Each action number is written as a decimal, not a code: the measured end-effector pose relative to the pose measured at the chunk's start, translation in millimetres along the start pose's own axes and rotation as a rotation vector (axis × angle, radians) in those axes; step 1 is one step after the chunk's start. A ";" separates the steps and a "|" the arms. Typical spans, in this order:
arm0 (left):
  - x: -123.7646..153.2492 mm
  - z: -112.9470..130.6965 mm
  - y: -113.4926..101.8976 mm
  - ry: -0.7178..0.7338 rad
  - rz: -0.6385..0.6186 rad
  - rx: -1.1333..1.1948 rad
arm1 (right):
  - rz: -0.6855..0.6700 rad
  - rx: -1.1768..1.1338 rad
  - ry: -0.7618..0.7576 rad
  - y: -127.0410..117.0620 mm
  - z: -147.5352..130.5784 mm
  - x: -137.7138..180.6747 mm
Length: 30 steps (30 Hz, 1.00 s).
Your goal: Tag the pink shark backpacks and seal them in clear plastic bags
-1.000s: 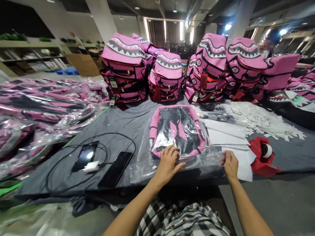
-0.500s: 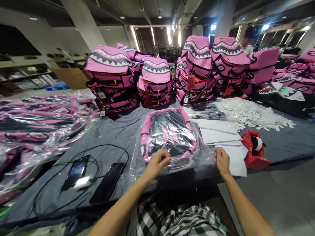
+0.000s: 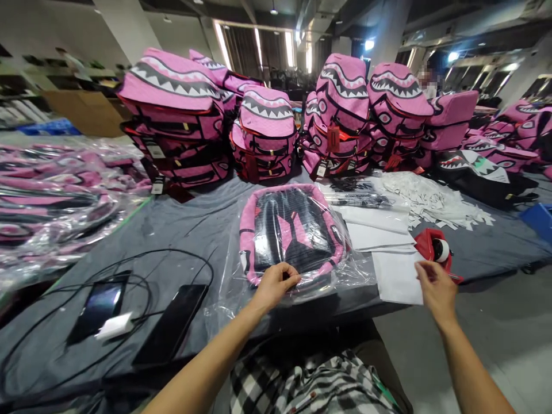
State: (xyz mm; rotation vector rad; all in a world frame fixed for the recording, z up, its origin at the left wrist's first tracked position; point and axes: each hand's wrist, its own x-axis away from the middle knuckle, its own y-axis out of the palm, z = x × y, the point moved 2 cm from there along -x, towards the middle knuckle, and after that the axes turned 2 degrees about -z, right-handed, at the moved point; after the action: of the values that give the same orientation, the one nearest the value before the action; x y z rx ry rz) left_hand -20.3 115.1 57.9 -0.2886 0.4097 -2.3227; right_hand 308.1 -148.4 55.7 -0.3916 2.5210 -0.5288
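One grey cloth lies beneath the bagged backpack, pale pillars beyond.

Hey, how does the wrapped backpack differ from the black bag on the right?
The backpack is pink and black; the black bag is mostly black with a toothy print. The backpack is in clear plastic; the black bag looks unwrapped. Both rest on grey cloth.

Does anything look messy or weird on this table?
A little. The black cable sprawls in loose loops by a phone, so it looks untidy. The white strips lie in a jumbled heap, some sticking out at the edge. The bag in plastic shows no damage I can see.
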 end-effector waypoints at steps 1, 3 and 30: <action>0.3 -0.2 0.5 0.010 0.002 -0.022 | 0.079 0.088 -0.007 -23.8 6.8 -6.0; 1.5 -1.9 1.1 0.039 0.010 -0.080 | 0.179 0.183 0.081 -64.0 20.7 -16.4; -15.9 -3.7 -6.9 0.152 -0.165 -0.353 | 0.033 -0.416 0.449 -43.9 24.3 26.2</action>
State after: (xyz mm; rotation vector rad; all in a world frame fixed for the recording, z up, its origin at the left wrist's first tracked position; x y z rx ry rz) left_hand -14.9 131.8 55.8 -0.3263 0.9062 -2.4330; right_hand 307.4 -203.9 44.7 -0.4150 3.0727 -0.0725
